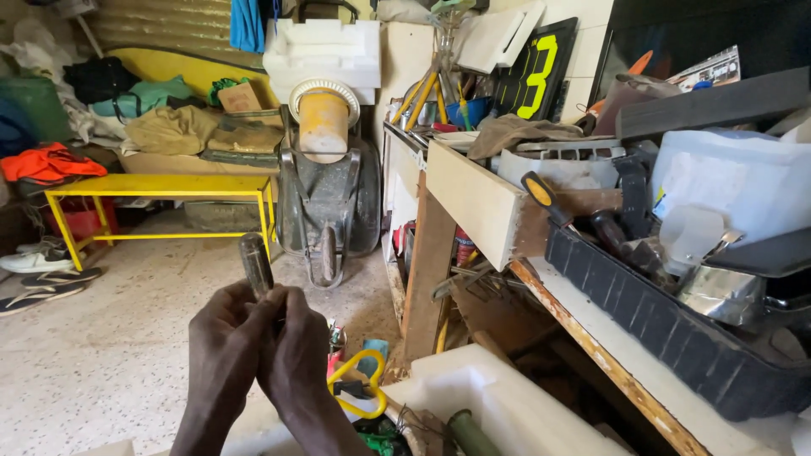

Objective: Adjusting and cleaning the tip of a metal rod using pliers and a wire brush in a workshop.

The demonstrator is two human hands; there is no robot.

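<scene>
Both my hands — left hand (pixel 224 342), right hand (pixel 291 346) — closed round dark tool handle (pixel 256 263), its top sticking up above fingers (lower end hidden). Mid-grip, working it; next likely needs steady twist. Yellow saw (pixel 359 384) just right.
</scene>
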